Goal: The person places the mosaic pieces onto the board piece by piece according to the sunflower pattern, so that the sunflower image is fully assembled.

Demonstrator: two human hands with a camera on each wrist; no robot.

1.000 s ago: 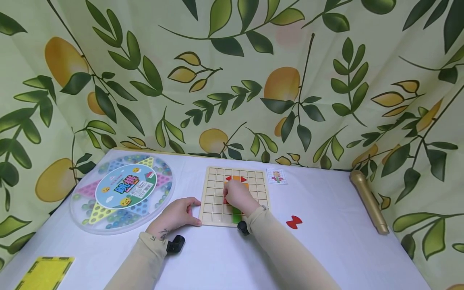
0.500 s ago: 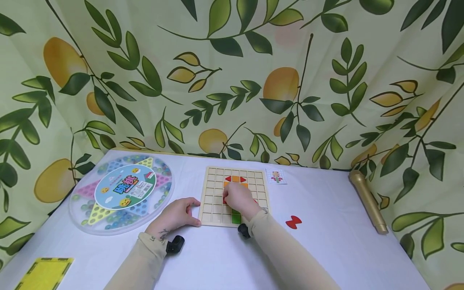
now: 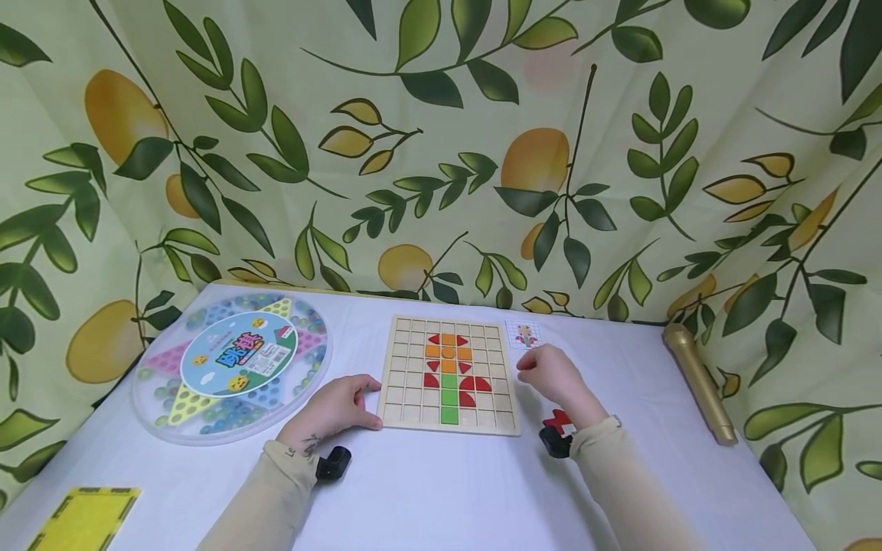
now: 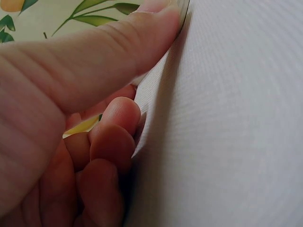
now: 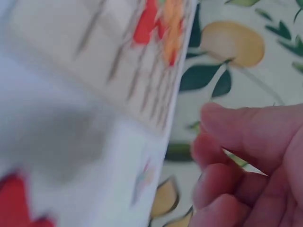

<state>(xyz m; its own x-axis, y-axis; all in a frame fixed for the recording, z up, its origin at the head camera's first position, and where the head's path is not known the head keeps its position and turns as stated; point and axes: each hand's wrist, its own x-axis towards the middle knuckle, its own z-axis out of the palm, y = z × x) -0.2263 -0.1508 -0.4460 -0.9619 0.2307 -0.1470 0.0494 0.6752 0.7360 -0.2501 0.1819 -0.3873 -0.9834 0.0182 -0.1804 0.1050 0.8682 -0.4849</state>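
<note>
A square wooden grid board [image 3: 408, 398] lies on the table, with orange, red and green pieces set in its cells. Thumb and a finger of my left hand [image 3: 338, 405] touch its left edge; the left wrist view has the thumb [image 4: 142, 45] against the edge and the other fingers bent above the cloth. Off the board's right side, my right hand [image 3: 556, 379] is in the air, fingers loosely bent, nothing between thumb and fingertips [image 5: 213, 113]. Red pieces [image 3: 560, 421] lie on the cloth below that hand, partly covered by the black wrist camera.
A small printed pattern card [image 3: 524, 335] lies beyond the right hand. On the left sits a round clear Chinese checkers box [image 3: 234, 367] with marbles. A yellow panel [image 3: 86, 520] occupies the near left corner, and a gold microphone-shaped object [image 3: 701, 386] lies far right.
My right hand has lifted off the board and moved right, uncovering the coloured pieces. It now overlaps the space above the loose red pieces. The left hand has stayed at the board's edge.
</note>
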